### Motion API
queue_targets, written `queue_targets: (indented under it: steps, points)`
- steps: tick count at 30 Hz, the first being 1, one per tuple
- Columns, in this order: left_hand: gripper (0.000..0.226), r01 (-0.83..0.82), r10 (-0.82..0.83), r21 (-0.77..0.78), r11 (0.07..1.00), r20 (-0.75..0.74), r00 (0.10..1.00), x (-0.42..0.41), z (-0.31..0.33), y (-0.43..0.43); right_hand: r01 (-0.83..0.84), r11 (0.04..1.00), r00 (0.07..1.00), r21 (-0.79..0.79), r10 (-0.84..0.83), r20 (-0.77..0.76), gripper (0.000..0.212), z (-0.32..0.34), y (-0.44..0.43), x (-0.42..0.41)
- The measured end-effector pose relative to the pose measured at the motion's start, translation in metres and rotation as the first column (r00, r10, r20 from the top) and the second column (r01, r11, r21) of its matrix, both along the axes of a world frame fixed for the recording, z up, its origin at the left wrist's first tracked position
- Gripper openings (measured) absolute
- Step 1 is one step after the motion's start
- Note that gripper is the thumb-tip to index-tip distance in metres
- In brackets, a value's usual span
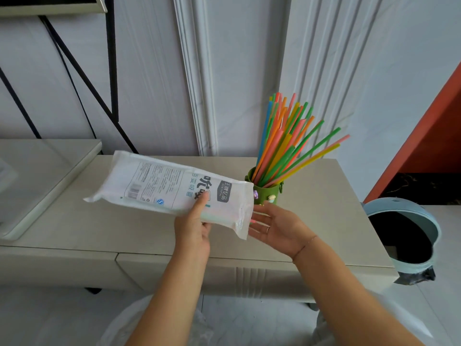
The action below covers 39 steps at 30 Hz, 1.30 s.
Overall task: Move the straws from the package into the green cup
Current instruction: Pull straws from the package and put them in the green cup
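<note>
A white plastic straw package [159,186] with printed text is held above the cabinet top, tilted, its open end toward the right. My left hand [193,228] grips it from below near that end, thumb on top. My right hand [277,227] is at the package's mouth with fingers spread and relaxed; a few pale straw tips show by its fingertips, and I cannot tell whether it touches them. The green cup [265,194] stands just behind, with small charms on its side. Several coloured straws [287,143] fan out of it up and to the right.
The beige cabinet top [324,221] carries the cup. A pale blue bin [404,236] with a dark inside stands at the right. A lighter side table [37,176] sits at the left. A black metal frame [109,71] leans on the white wall.
</note>
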<state>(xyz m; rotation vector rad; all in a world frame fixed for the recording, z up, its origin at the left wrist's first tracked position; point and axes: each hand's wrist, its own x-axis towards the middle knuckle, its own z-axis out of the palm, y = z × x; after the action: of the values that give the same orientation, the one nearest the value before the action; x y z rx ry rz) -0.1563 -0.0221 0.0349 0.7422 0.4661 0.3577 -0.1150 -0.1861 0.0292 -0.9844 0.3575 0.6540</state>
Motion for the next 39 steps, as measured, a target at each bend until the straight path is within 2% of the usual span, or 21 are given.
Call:
queue_targets:
  steps: [3, 5, 9, 12, 14, 16, 18, 20, 23, 30, 32, 36, 39]
  points:
    - [0.047, 0.005, -0.012, 0.134, 0.991, 0.055, 0.998, -0.002, 0.004, -0.002, -0.012, 0.988, 0.994, 0.152, 0.028, -0.106, 0.032, -0.003, 0.007, -0.002]
    - [0.052, 0.014, -0.033, 0.214, 0.977, 0.086, 0.996, -0.003, 0.006, -0.001, -0.006, 0.979, 0.992, 0.205, 0.033, -0.125, 0.033, -0.002, 0.012, -0.003]
    - [0.06, 0.007, -0.037, 0.281, 0.96, 0.104, 0.994, -0.003, 0.009, 0.0, 0.016, 0.979, 0.997, 0.201, 0.001, -0.081, 0.031, 0.008, 0.017, -0.002]
    - [0.053, 0.029, -0.051, 0.275, 0.961, 0.074, 0.996, -0.003, 0.007, 0.001, 0.055, 0.977, 0.998, 0.205, -0.052, -0.022, 0.018, 0.013, 0.018, -0.001]
    - [0.052, 0.067, -0.081, 0.274, 0.959, 0.037, 0.996, -0.004, 0.004, 0.003, 0.085, 0.979, 0.996, 0.188, -0.091, 0.021, 0.017, 0.015, 0.019, -0.001]
    - [0.052, 0.096, -0.099, 0.257, 0.962, -0.002, 0.995, -0.006, 0.0, 0.005, 0.095, 0.981, 0.991, 0.167, -0.109, 0.072, 0.02, 0.018, 0.019, -0.001]
    - [0.039, 0.098, -0.091, 0.188, 0.977, -0.042, 0.995, -0.006, -0.003, 0.007, 0.056, 0.993, 0.988, 0.101, -0.069, 0.139, 0.019, 0.024, 0.019, -0.004]
    - [0.026, 0.082, -0.076, 0.091, 0.993, -0.066, 0.995, -0.006, -0.005, 0.01, -0.014, 0.996, 0.973, -0.089, 0.034, 0.227, 0.014, 0.029, 0.015, -0.007]
    - [0.025, 0.051, -0.049, 0.018, 0.999, -0.075, 0.996, -0.005, -0.007, 0.014, -0.058, 0.946, 0.936, -0.318, 0.163, 0.314, 0.014, 0.032, 0.01, -0.012]
    - [0.03, 0.035, -0.038, -0.042, 0.998, -0.068, 0.997, -0.003, -0.008, 0.013, 0.135, 0.94, 0.876, -0.312, 0.034, 0.481, 0.008, 0.033, 0.011, -0.011]
    - [0.029, 0.035, -0.039, -0.06, 0.998, -0.069, 0.997, -0.002, -0.008, 0.014, 0.135, 0.941, 0.874, -0.311, 0.034, 0.484, 0.008, 0.034, 0.008, -0.01]
    - [0.025, 0.024, -0.029, -0.071, 0.997, -0.07, 0.997, -0.002, -0.01, 0.013, 0.074, 0.976, 0.886, -0.205, 0.03, 0.463, 0.025, 0.04, 0.008, -0.01]
    - [0.026, 0.037, -0.042, -0.066, 0.997, -0.071, 0.997, -0.001, -0.009, 0.009, 0.077, 0.967, 0.868, -0.243, 0.055, 0.494, 0.015, 0.04, 0.012, -0.011]
